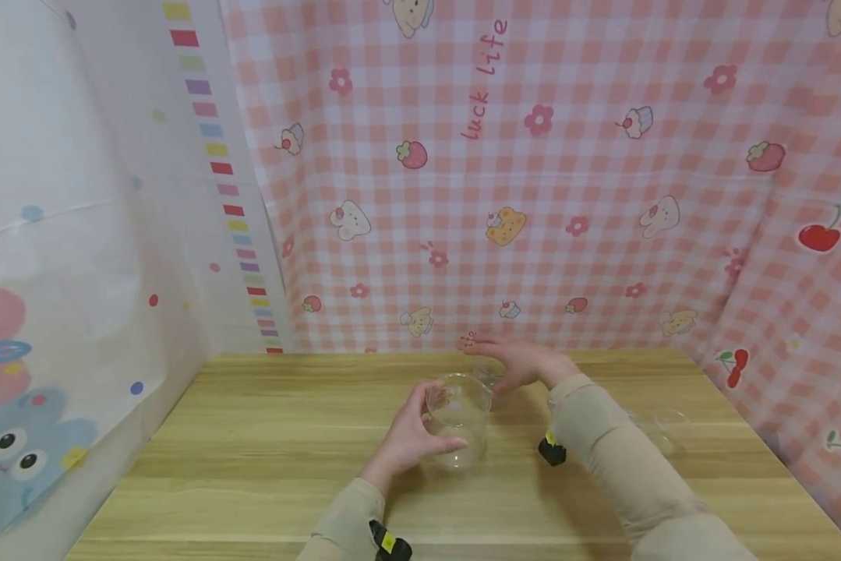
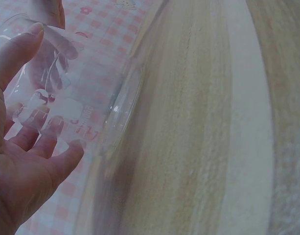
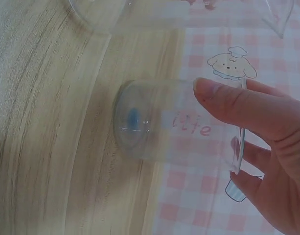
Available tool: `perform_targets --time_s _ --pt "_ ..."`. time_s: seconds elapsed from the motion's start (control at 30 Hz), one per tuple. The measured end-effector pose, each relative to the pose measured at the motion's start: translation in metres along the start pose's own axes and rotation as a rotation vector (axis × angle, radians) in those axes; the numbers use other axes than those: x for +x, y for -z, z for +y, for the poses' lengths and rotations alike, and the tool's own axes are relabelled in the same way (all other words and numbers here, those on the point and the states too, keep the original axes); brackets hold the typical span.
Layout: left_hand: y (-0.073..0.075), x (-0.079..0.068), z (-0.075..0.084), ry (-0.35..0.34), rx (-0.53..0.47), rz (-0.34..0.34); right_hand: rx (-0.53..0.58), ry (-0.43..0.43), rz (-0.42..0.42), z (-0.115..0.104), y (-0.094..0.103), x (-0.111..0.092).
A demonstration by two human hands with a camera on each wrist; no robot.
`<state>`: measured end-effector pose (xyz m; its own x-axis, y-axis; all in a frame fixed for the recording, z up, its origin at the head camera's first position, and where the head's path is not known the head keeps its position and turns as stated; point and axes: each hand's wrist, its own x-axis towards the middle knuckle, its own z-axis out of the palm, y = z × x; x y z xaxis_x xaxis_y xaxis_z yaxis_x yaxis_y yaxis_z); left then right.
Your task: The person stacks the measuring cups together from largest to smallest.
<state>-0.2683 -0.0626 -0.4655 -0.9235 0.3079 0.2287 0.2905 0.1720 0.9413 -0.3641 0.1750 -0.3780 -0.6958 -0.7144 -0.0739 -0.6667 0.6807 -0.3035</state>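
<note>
Upright near the middle of the table is a large clear glass beaker, with a pouring lip visible in the right wrist view. My left hand holds it from the left, the thumb on the near side and the fingers around the far side. Just behind it to the right stands a smaller clear beaker. My right hand is around its rim, thumb on one side and fingers on the other. How firmly these fingers press is hard to see. A blue spot shows at the small beaker's base.
Another clear glass vessel stands on the right of the table, partly hidden by the right sleeve. The wooden table ends at a pink checked cloth at the back. A white patterned cloth hangs at the left.
</note>
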Motion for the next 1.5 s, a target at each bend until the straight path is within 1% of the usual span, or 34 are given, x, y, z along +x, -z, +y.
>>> perform_targets --time_s 0.2,0.3,0.53,0.83,1.07,1.23,1.4,1.5 --pt "0.002 -0.009 0.026 -0.015 -0.023 -0.012 -0.008 -0.055 -0.034 -0.002 0.004 -0.001" --pt "0.003 -0.01 0.031 -0.019 -0.017 -0.011 -0.015 -0.076 -0.049 -0.002 0.007 -0.002" --pt "0.003 -0.009 0.03 -0.01 -0.021 -0.013 -0.025 -0.119 -0.077 -0.002 0.012 -0.006" --pt "0.004 -0.01 0.03 -0.009 -0.028 -0.025 -0.005 -0.179 -0.073 -0.003 0.015 -0.015" --pt "0.003 -0.011 0.031 -0.012 -0.019 -0.019 -0.025 -0.152 -0.022 0.002 0.012 -0.024" --pt "0.002 -0.012 0.033 -0.014 -0.007 -0.014 -0.026 -0.15 0.023 0.003 0.012 -0.032" --pt "0.001 -0.012 0.032 -0.014 -0.008 -0.008 -0.005 -0.153 0.071 0.008 0.01 -0.041" --pt "0.001 -0.012 0.032 -0.018 -0.009 -0.006 0.029 -0.165 0.095 0.009 0.009 -0.046"
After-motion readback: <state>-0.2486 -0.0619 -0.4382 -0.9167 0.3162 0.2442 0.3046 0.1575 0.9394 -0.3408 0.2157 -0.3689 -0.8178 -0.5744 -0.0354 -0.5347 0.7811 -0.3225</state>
